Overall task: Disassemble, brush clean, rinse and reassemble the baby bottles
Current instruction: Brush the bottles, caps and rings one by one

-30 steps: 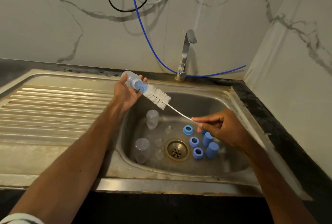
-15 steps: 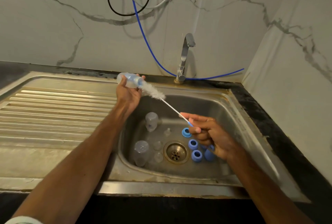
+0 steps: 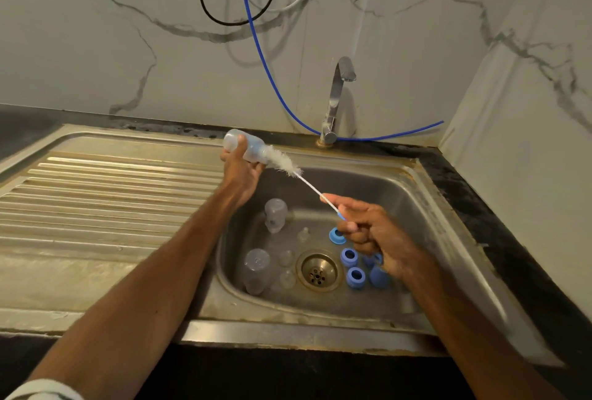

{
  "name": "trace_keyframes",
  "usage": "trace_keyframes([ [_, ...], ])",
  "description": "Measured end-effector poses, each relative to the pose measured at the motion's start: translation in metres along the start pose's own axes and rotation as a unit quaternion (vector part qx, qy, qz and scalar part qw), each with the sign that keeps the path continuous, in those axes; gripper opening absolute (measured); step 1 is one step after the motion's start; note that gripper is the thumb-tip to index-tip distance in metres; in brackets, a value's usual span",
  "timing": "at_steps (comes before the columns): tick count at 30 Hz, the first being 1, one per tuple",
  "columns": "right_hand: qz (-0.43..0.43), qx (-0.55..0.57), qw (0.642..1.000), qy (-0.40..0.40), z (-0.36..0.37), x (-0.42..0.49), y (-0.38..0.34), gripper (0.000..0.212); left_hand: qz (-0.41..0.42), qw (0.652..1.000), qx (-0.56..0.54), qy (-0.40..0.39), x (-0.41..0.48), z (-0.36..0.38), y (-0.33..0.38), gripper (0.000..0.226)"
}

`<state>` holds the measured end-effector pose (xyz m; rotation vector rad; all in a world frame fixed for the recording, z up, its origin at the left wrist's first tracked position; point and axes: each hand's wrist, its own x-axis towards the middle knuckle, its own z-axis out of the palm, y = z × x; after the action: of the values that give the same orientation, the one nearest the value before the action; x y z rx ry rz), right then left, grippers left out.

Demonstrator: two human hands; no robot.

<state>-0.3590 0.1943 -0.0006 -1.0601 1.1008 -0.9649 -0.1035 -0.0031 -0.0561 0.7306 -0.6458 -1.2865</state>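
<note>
Disassembly seems done, rinsing isn't: one clear plastic baby bottle (image 3: 246, 148), gripped by the left hand (image 3: 240, 172) over the back-left corner of the steel sink (image 3: 368, 153), is being scrubbed with a white bristle brush (image 3: 285, 164) pinched by the right hand (image 3: 371, 233).

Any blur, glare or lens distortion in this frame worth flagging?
Head view: the right hand and the brush look motion-blurred; the sink shows a pale glare streak on its right side, and its front rim bows from wide-angle distortion; the faucet casts a soft shadow on the wall.
</note>
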Motion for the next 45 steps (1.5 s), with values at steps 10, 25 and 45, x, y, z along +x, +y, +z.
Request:
trace_keyframes([
  [10, -0.237, -0.588, 0.746, 0.203, -0.022, -0.008, -0.003, 0.034, -0.028, 0.995, 0.080, -0.045, -0.011, 0.014, -0.005, 0.064],
  [25, -0.156, -0.418, 0.885, 0.131, -0.010, -0.018, -0.011, 0.021, -0.051, 0.999, 0.010, 0.007, -0.014, 0.019, -0.005, 0.067],
  [45, -0.059, -0.358, 0.929, 0.066, -0.020, -0.022, -0.017, 0.026, -0.098, 0.993, -0.028, -0.062, -0.020, 0.022, 0.004, 0.058],
])
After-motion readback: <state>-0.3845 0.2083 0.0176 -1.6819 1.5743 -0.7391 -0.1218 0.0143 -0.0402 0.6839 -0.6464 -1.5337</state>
